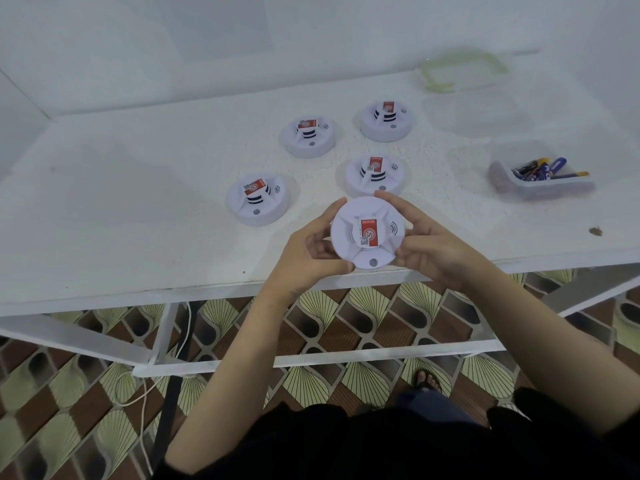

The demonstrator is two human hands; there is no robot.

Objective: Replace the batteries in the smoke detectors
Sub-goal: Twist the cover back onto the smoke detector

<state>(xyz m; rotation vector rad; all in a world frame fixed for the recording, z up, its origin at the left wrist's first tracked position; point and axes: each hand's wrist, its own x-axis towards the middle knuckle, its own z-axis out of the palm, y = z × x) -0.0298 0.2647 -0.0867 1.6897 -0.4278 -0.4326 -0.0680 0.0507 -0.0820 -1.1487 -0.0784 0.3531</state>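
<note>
Held detector: a smoke detector point(367, 233) is gripped at its rim by the left hand point(306, 252) and right hand point(427, 244).
Batteries: a tub point(540, 187) is seen at 2 o'clock.

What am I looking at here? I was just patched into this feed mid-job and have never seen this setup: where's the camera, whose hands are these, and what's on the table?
There is no machine here: a person works with bare hands. The single picture comes from a wide-angle camera worn on their head, looking forward and down.

The left hand and right hand grip a round white smoke detector by its rim, over the near edge of a white table.

Four more sit on the table: the left detector, the back-left detector, the back-right detector and the middle detector, just beyond the hands. To the right, a clear tub holds batteries.
</note>
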